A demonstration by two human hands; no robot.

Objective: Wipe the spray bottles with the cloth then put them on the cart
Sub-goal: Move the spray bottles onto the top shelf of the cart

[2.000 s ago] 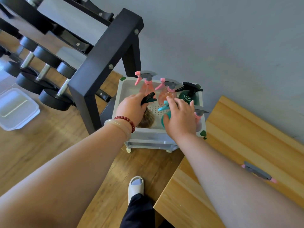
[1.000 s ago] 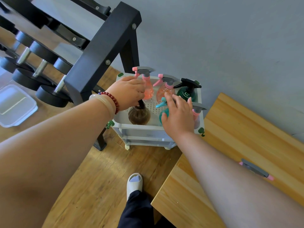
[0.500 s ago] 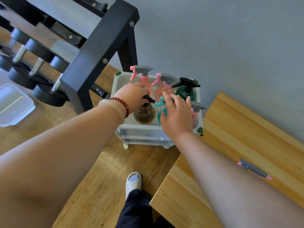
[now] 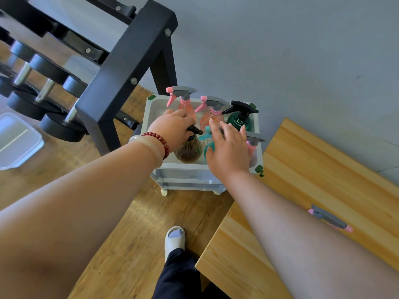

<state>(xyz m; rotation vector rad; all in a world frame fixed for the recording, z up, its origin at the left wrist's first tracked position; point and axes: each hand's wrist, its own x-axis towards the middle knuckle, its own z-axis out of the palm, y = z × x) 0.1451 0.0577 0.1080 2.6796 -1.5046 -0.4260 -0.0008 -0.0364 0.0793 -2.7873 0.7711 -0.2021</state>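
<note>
A white cart [image 4: 183, 169] stands against the grey wall with several spray bottles in its top tray. My left hand [image 4: 172, 128] grips the black trigger head of a brown bottle [image 4: 187, 151] at the tray's front left. My right hand [image 4: 228, 147] hovers with spread fingers over a teal bottle [image 4: 208, 147]; whether it touches is unclear. Behind stand two pink bottles [image 4: 184, 104] [image 4: 212, 116] and a dark green bottle [image 4: 239, 120]. Another pink bottle [image 4: 251, 145] stands at the front right. No cloth is in view.
A black dumbbell rack [image 4: 121, 67] stands close on the cart's left. A wooden table [image 4: 323, 169] lies to the right with a grey and pink spray head [image 4: 328, 216] showing past my right forearm. A clear plastic box [image 4: 15, 141] sits on the floor at far left.
My left hand has lowered the brown bottle onto the cart's tray at the front left. My right hand's fingers have spread and lifted off the teal bottle.
</note>
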